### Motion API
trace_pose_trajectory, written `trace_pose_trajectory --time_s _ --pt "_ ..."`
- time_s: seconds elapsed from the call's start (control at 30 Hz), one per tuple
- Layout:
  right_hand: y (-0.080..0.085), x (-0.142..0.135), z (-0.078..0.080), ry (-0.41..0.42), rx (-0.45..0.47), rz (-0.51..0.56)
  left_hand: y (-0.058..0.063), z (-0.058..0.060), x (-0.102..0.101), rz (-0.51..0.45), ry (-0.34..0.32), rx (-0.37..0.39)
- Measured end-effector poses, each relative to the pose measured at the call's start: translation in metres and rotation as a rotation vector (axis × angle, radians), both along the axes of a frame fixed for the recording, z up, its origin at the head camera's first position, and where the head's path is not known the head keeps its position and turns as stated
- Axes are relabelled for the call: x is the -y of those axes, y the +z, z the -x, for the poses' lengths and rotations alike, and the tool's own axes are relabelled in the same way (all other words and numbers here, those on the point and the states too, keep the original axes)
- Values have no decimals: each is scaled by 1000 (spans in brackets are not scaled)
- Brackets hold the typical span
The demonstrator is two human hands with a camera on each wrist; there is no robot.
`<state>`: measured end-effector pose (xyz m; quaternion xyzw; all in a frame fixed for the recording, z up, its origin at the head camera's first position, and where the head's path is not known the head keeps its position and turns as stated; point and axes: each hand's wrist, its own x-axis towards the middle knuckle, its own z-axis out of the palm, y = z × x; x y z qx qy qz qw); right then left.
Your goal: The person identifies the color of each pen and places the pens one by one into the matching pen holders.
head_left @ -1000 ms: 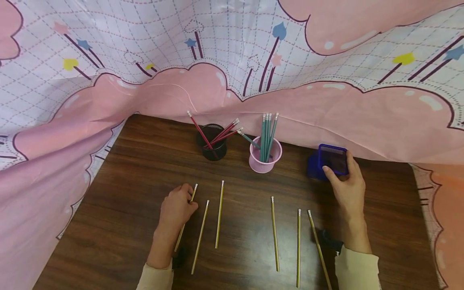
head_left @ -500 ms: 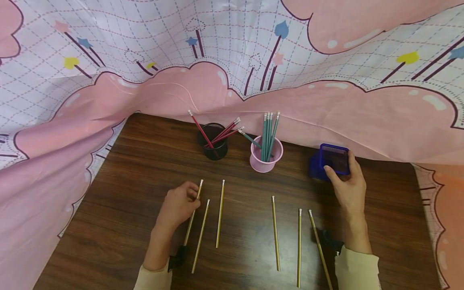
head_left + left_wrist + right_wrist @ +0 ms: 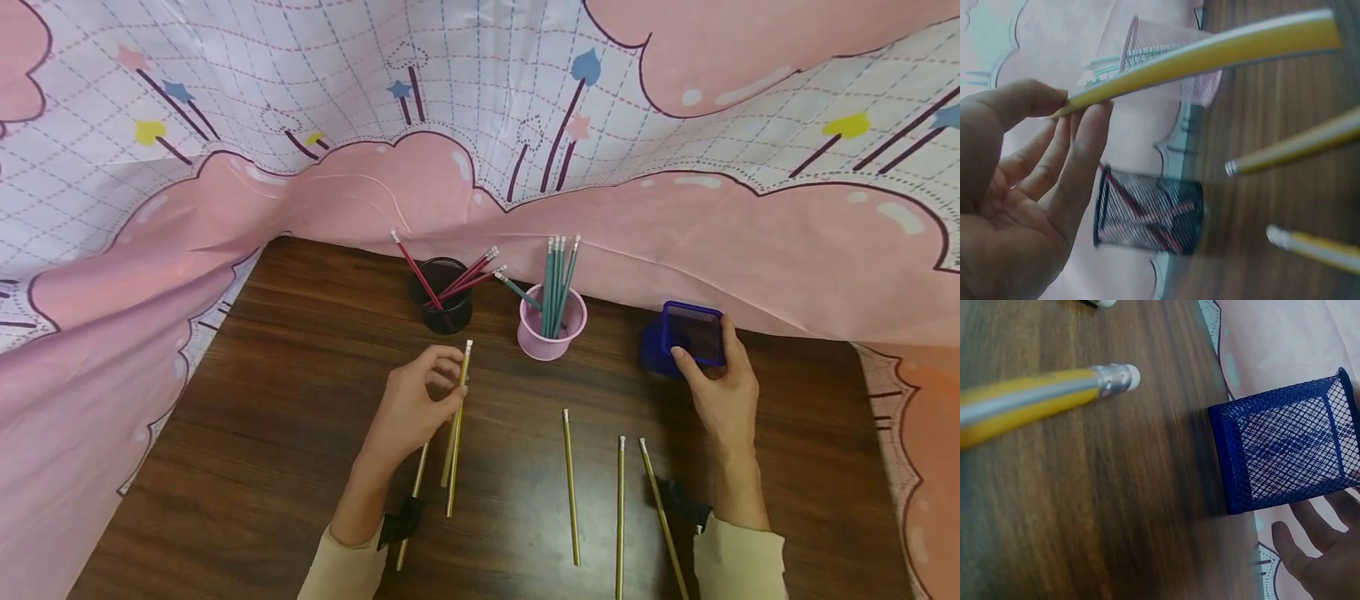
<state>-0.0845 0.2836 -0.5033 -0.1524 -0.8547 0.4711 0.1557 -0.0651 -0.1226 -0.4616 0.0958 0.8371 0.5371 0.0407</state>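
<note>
My left hand (image 3: 420, 392) pinches a yellow pencil (image 3: 466, 363) near its white eraser end between thumb and fingers. In the left wrist view this pencil (image 3: 1210, 60) slants up from the fingertips, above the table. Beneath it in the head view lie two more yellow pencils, one (image 3: 453, 492) partly covered by the held one, the other (image 3: 420, 471) partly hidden by the left wrist. My right hand (image 3: 723, 400) holds a square blue mesh pencil holder (image 3: 652, 350) by the rim, thumb at the front and fingers on the right side. The holder (image 3: 1291, 444) stands on the table.
Three yellow pencils, a left one (image 3: 572, 492), a middle one (image 3: 620, 508) and a right one (image 3: 662, 517), lie on the brown table (image 3: 300, 333). At the back stand a black mesh cup (image 3: 450, 321) with red pencils and a pink cup (image 3: 542, 346) with green pencils.
My left hand has lifted the leftmost yellow pencil and carried it right and toward the back, over the other left pencils. My right hand stays on the blue holder.
</note>
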Motion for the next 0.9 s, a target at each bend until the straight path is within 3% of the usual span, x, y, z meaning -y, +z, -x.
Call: trace_pose_trajectory --time_s 0.2,0.47,0.9 --pt "2 -3 -3 -1 7 -26 15 13 -24 -6 -25 -132" --pt "-2 -3 -1 2 -7 -63 36 34 -54 -110 -69 -164" --pt "-6 -1 -1 4 -54 -69 44 49 -77 -212 -111 -218"
